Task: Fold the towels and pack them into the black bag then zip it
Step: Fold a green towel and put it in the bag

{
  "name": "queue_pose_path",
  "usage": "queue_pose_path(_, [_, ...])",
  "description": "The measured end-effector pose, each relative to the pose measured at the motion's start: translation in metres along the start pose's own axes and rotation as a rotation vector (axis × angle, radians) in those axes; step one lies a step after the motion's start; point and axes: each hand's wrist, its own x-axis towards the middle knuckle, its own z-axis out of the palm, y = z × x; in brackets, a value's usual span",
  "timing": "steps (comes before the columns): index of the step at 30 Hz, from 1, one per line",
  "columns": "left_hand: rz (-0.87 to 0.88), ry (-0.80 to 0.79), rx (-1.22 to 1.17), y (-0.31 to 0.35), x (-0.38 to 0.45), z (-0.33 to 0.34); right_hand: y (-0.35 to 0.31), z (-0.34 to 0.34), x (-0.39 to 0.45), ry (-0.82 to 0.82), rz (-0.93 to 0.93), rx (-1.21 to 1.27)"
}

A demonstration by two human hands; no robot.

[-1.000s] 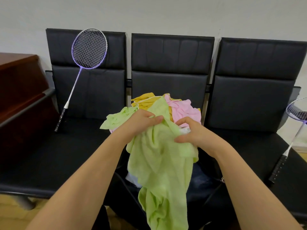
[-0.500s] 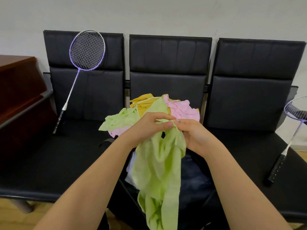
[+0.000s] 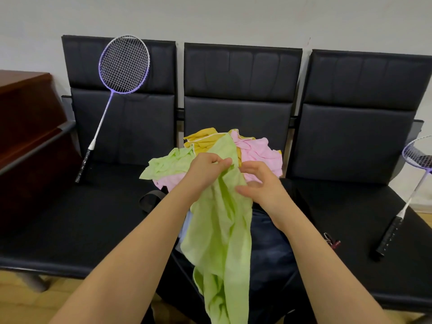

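Head view, from nine o'clock across to three: a brown wooden cabinet stands at the left edge, then a purple racket leans on the backrest of the left seat of a black three-seat bench. At the centre, the left hand pinches the upper edge of a light green towel between thumb and fingertips, and the cloth hangs from that pinch straight down toward six o'clock. At two o'clock of the left hand, on the middle seat, lies a loose pile: a second green towel, a yellow towel and a pink towel. The right hand sits just at three o'clock of the hanging towel, its fingers loosely curled and parted; its thumb tip meets the cloth's right edge but grips nothing that shows. The black bag lies under and behind the hanging towel, below the right forearm, with one strap looping out at its nine o'clock side. A second purple racket rests at the far right on the right seat.

Against half a second ago, both hands then met at the towel's top edge; now the right hand has let go and drawn slightly toward four o'clock, while the left keeps its pinch. The towel hangs a little wider.
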Motion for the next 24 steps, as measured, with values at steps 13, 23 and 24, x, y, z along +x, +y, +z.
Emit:
queue_pose_path(13, [-0.062,-0.037,-0.129,0.01,-0.001,0.004,0.001,0.019,0.006,0.267,-0.095,-0.206])
queue_pose_path(23, [-0.055,-0.07,-0.093,0.006,-0.004,-0.002,-0.003,0.0,0.008,0.06,-0.053,0.117])
queue_pose_path(24, [-0.044,-0.119,-0.091,0.008,-0.006,-0.003,-0.004,-0.002,0.008,-0.006,-0.058,0.123])
